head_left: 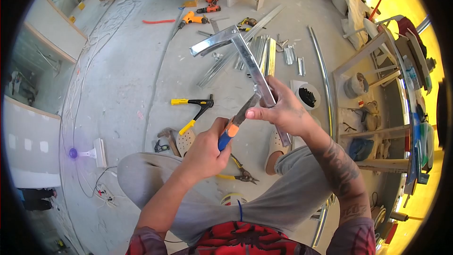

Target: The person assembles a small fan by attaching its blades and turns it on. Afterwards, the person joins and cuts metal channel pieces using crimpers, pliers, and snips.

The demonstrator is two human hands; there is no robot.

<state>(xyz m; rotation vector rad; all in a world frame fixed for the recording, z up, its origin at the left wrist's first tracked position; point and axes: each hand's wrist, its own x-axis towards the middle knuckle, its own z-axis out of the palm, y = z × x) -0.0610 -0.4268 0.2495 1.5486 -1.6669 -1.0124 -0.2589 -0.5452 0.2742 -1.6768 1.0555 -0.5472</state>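
My left hand (205, 153) is wrapped round the blue and orange handle of a flat, dark grey file (244, 111). The blade's tip meets the edge of a bent metal profile (248, 57), near a small ragged spot. My right hand (285, 111) grips this shiny L-shaped channel lower down, its thumb lying close to the blade. The profile's short arm points to the left at the top. Beneath my hands, yellow-handled snips (243, 174) lie on the floor, and a black and yellow tool (198, 108) lies to the left.
Cut metal profiles (259, 49), an orange drill (192, 19) and a white bucket of black screws (309, 95) are on the floor ahead. A hammer (169, 139) lies by my left foot. Wooden shelving (377, 132) stands right; cables (75, 94) run along the left.
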